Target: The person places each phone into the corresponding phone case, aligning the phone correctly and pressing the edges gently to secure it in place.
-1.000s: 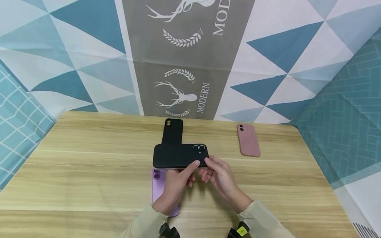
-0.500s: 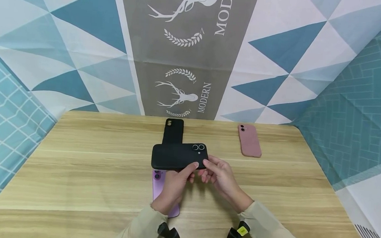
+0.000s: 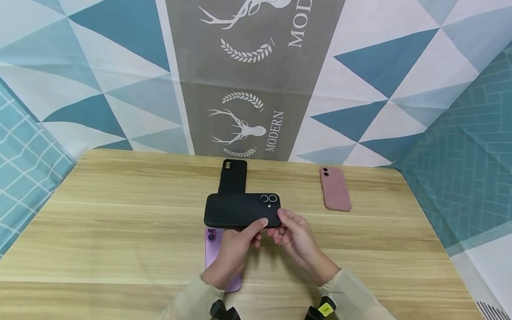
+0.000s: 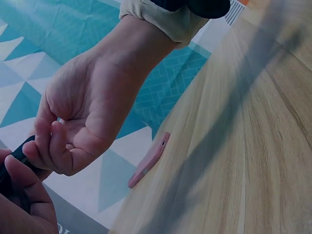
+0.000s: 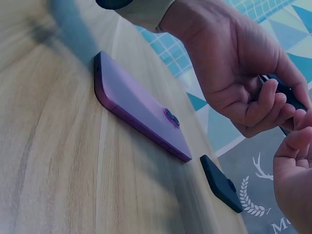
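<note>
A black phone (image 3: pixel 235 210) with two ringed camera lenses is held sideways above the table, its back facing up. My left hand (image 3: pixel 231 256) grips its lower edge, the thumb lying over the back and the fingers underneath. At the corner near the lenses, my right hand (image 3: pixel 298 241) pinches the phone between thumb and fingers. Below my left wrist lies a purple phone (image 3: pixel 213 249), partly covered by that hand; the right wrist view shows this purple phone (image 5: pixel 139 107) more fully. Both hands block most of the black phone (image 5: pixel 287 92) in the wrist views.
A black phone case or phone (image 3: pixel 233 177) lies at the table's back edge, its near end hidden behind the held phone. Further right rests a pink phone or case (image 3: pixel 336 189). Patterned cloth (image 3: pixel 244 71) rises behind the wooden table (image 3: pixel 123 240).
The held phone has shifted only slightly, staying in both hands. My right thumb has slid a little up along the phone's corner. Everything on the table stays in place.
</note>
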Demonstrator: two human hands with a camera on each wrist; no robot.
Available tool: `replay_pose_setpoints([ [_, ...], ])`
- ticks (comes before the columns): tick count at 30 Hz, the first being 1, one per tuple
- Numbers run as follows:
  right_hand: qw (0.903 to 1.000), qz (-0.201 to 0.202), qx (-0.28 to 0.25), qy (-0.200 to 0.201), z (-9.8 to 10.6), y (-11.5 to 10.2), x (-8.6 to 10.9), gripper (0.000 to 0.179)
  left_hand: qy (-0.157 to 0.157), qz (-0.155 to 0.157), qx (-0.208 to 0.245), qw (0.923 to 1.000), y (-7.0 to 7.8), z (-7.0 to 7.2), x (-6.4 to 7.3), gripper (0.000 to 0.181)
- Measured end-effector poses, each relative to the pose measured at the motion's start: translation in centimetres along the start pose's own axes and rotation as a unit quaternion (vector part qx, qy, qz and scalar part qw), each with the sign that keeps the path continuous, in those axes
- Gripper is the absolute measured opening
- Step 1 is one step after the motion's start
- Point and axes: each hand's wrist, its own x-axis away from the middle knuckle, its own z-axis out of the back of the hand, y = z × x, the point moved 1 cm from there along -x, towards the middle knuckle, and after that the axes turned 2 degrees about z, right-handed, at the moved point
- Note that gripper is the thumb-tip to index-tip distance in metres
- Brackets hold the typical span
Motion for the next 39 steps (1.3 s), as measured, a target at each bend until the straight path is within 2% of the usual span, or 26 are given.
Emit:
replay_pose_setpoints([
  [5, 0.9999, -0.002, 0.001, 0.017, -0.1, -0.1, 0.0, 0.025, -0.021, 0.010, -0.001, 0.9997, 0.1, 0.2, -0.1, 0.012],
  [11, 0.9996, 0.001, -0.004, 0.027, 0.2, -0.4, 0.1, 0.026, -0.042, 0.041, -0.014, 0.9981, 0.7, 0.9, 0.1, 0.014],
  [16, 0.9993, 0.009, -0.012, 0.034, 0.8, -0.8, 0.1, 0.029, -0.014, 0.040, 0.017, 0.9990, 1.5, 1.8, 0.1, 0.015],
  [21, 0.9995, 0.011, -0.016, 0.024, 1.2, -1.0, 0.1, 0.029, 0.007, 0.039, 0.029, 0.9988, 1.8, 2.2, 0.2, 0.015],
  [30, 0.9987, 0.015, -0.043, 0.024, 0.5, -1.0, 0.1, 0.041, 0.004, 0.031, 0.055, 0.9980, 1.6, 2.0, 0.2, 0.016],
  [32, 0.9988, 0.021, -0.041, 0.016, 0.1, -0.7, 0.1, 0.037, 0.004, 0.028, 0.062, 0.9977, 1.6, 1.9, 0.2, 0.017],
  [37, 0.9987, 0.022, -0.045, 0.010, -1.0, 0.0, -0.1, 0.008, -0.002, 0.021, 0.067, 0.9975, 1.6, 1.6, 0.2, 0.015],
  [39, 0.9983, 0.020, -0.053, 0.011, -1.4, 0.2, -0.2, 0.005, -0.004, 0.018, 0.067, 0.9976, 1.7, 1.5, 0.2, 0.014],
])
